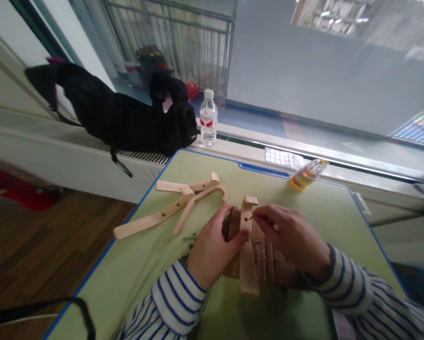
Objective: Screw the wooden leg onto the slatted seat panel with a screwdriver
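My left hand (214,248) is closed around a pale wooden strip (249,267) with a hooked top end and dark holes, its thumb pressed on the strip's face. Behind the strip lies a brown slatted wooden piece (270,257) with small holes, partly hidden by both hands. Pinched in my right hand (292,231) is a small thin screw-like piece (252,217), its tip beside the strip's upper hole. To the left, several similar wooden strips (169,212) with hooked ends and holes lie crossed on the table. Small dark metal bits (190,240) lie beside my left hand, too blurred to name.
The light green table (339,222) has a blue edge. A tilted bottle with a yellow cap (309,174) is at its far right. Beyond the far edge, a clear water bottle (208,120) and a black bag (127,118) rest on the windowsill.
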A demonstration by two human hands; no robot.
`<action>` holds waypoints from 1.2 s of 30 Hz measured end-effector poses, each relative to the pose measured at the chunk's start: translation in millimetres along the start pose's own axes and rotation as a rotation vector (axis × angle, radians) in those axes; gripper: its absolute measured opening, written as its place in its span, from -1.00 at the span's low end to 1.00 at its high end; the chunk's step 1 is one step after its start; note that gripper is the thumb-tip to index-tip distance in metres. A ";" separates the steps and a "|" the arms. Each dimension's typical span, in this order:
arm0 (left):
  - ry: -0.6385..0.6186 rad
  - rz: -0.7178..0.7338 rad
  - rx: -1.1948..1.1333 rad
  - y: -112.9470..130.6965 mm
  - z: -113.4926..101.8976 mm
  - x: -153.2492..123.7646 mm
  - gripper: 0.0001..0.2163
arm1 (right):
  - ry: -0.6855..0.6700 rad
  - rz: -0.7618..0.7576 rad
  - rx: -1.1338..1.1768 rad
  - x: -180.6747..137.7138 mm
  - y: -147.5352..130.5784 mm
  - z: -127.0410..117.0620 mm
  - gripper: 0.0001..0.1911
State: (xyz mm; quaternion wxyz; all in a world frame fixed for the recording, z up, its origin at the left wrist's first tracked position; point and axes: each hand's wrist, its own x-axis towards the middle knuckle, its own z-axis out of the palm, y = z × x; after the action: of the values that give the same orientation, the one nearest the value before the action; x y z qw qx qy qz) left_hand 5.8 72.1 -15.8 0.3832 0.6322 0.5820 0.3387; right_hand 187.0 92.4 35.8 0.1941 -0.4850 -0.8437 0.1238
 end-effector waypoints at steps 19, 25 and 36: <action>-0.005 0.007 -0.156 -12.0 9.1 3.7 -0.53 | -0.088 -0.057 -0.010 6.9 0.0 5.5 -0.86; -0.009 0.016 -0.172 -13.0 10.2 3.6 -0.52 | -0.101 -0.074 -0.028 7.2 0.1 7.6 -0.85; -0.011 0.000 -0.210 -11.9 10.1 4.0 -0.51 | -0.129 -0.115 -0.017 8.9 -1.0 6.7 -0.83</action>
State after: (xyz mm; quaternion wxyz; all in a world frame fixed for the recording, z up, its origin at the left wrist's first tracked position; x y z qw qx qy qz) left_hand 9.3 75.5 -31.2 0.4507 0.5905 0.5410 0.3943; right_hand 179.2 99.5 32.0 0.1419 -0.4283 -0.8820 0.1361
